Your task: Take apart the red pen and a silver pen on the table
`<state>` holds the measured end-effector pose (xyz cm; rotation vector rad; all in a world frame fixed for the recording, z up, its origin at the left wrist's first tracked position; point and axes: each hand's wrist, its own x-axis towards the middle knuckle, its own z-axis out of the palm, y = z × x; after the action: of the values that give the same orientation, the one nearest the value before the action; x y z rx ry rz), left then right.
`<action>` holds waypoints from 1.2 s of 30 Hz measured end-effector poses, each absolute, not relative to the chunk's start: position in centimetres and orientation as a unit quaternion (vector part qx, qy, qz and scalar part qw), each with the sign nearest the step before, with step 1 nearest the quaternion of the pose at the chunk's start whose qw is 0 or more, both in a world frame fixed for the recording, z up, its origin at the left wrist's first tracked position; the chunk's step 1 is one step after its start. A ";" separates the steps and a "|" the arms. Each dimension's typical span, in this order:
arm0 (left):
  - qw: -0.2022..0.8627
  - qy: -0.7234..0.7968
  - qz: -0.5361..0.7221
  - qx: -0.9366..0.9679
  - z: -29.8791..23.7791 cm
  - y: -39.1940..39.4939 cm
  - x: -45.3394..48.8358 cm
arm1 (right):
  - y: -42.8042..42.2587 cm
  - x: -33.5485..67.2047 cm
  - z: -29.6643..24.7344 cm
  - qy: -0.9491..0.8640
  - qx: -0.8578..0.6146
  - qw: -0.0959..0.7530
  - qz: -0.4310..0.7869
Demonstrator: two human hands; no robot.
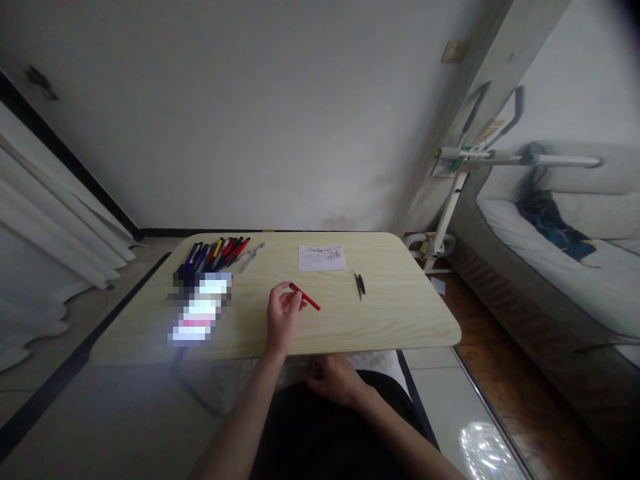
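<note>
My left hand [282,312] is raised over the front middle of the wooden table, its thumb and fingers pinched on a red pen [311,302]. The pen slants down to the right, with its dark end up by the fingertips. My right hand [332,379] rests low at my lap, just below the table's front edge. Its fingers look curled, and whatever they may hold is hidden. To the right of the red pen lie a slim dark pen [357,285] and a short black piece, perhaps its cap [362,285]. A white paper [323,259] with dark scribbles lies farther back.
A pile of assorted pens [215,255] lies at the table's [400,320] back left. In front of it is a bright, pixelated rectangle [203,307]. A wall stands behind, a white curtain [45,233] at left, exercise equipment [450,207] and a sofa [565,267] at right.
</note>
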<state>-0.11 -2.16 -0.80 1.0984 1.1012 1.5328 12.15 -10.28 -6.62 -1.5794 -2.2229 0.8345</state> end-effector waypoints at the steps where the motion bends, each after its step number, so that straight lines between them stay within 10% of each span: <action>1: 0.462 0.447 0.622 0.448 -0.8 -2.1 -0.1 | -10.4 11.9 -6.5 -0.778 -0.551 0.122 0.274; 11: 0.463 0.445 0.623 0.446 -0.9 -2.0 -0.2 | -9.7 10.6 -6.5 -0.805 -0.552 -0.006 0.217; 24: 0.466 0.449 0.627 0.433 -0.4 -2.2 -0.2 | -13.2 14.5 1.5 -0.766 -0.454 0.289 0.350; 36: 0.469 0.447 0.628 0.432 -0.9 -2.1 -0.4 | -3.0 20.3 1.6 -0.686 -0.584 0.404 0.158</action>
<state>-0.43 -2.09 -0.92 1.0587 1.0955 1.5399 20.30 -3.00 1.62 -1.4756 -1.7315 0.3982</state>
